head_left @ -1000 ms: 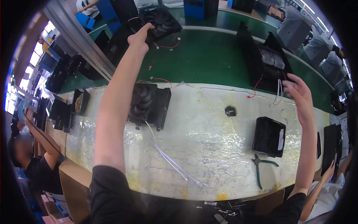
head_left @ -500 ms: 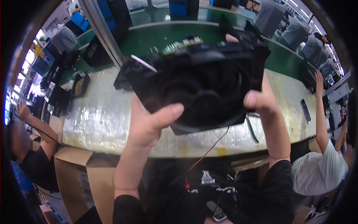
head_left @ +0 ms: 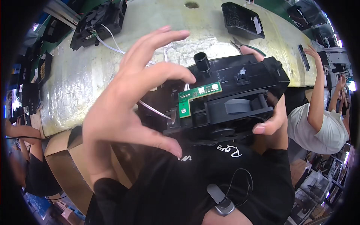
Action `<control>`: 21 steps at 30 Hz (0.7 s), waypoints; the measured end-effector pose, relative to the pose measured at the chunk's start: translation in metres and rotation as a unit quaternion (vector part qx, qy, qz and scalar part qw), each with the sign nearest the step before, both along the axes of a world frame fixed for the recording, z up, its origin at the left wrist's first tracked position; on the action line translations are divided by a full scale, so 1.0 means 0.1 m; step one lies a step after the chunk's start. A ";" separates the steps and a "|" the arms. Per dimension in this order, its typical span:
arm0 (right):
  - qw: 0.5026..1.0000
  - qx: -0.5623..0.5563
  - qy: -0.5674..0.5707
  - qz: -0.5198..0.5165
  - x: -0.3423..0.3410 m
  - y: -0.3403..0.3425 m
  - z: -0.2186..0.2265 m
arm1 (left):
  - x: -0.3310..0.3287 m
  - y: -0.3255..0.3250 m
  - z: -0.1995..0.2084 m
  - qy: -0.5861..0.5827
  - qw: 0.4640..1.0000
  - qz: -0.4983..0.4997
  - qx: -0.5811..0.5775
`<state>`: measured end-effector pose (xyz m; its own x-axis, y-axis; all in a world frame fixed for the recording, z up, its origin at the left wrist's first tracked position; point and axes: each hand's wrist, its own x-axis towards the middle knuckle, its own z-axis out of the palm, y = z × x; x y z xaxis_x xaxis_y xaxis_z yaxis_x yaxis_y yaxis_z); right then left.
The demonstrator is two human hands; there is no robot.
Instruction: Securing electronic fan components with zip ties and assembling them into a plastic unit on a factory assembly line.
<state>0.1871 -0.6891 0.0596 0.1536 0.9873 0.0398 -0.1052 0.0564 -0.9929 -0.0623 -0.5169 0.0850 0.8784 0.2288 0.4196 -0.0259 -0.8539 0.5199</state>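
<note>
A black plastic housing (head_left: 232, 86) is held up over the table's near edge, in front of my dark shirt. It carries a small green L-shaped circuit board (head_left: 198, 93), a short upright black tube (head_left: 202, 62) and a grey-black roller-like part. My right hand (head_left: 278, 117) grips its right end, thumb in front and fingertips behind. My left hand (head_left: 116, 101) is open at its left side, fingers spread, the index fingertip close to the board; contact is unclear. White wires (head_left: 153, 108) run behind the left hand. At far left lies a black fan unit (head_left: 98, 22) with white wires attached.
On the wrapped table (head_left: 172, 22) stand a black bin (head_left: 243, 22) of small dark parts and green-handled pliers (head_left: 247, 47). A phone (head_left: 303, 58) lies at the right edge. A cardboard box (head_left: 63, 165) is at near left. People work on both sides; one wears a pale shirt (head_left: 318, 127).
The view has tipped down. Both hands gripped a raised black fan housing before; now my left hand is off the held housing and spread, while my right hand grips its right end.
</note>
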 end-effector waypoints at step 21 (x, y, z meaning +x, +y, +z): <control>0.984 -0.148 0.097 -0.032 0.16 0.10 -0.18 | -0.01 -0.59 -0.36 -0.005 0.946 0.317 -0.071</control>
<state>0.2035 -0.6792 0.0419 0.1919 0.9395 -0.2838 -0.3008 -0.2190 -0.9282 -0.0630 -0.5758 0.0487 0.5419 0.7625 0.3534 0.4616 -0.6214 0.6331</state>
